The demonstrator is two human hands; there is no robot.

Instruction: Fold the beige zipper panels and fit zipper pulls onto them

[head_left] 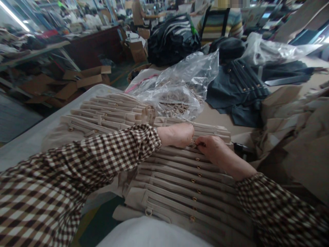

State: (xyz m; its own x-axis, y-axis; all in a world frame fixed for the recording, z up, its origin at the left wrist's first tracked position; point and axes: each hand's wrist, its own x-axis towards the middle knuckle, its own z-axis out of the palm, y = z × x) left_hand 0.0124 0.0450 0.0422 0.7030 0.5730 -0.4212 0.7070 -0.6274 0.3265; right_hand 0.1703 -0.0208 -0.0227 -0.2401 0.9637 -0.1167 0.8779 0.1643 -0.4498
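My left hand [177, 134] and my right hand [212, 148] meet at the far end of a stack of beige fabric straps [180, 181] with small brass rings. Both hands are closed in a pinch at one small brass ring [193, 142] on the top strap. A second stack of the same beige straps [108, 111] lies to the left, fanned out. Behind my hands sits a clear plastic bag [177, 89] holding several small beige pieces. Both sleeves are brown and white check.
Dark grey straps with brass studs [239, 85] lie at the back right beside more plastic [272, 51]. Beige fabric [295, 137] is heaped on the right. A person in a striped top [221, 24] sits beyond. Flattened cardboard boxes [77, 82] lie on the floor at the left.
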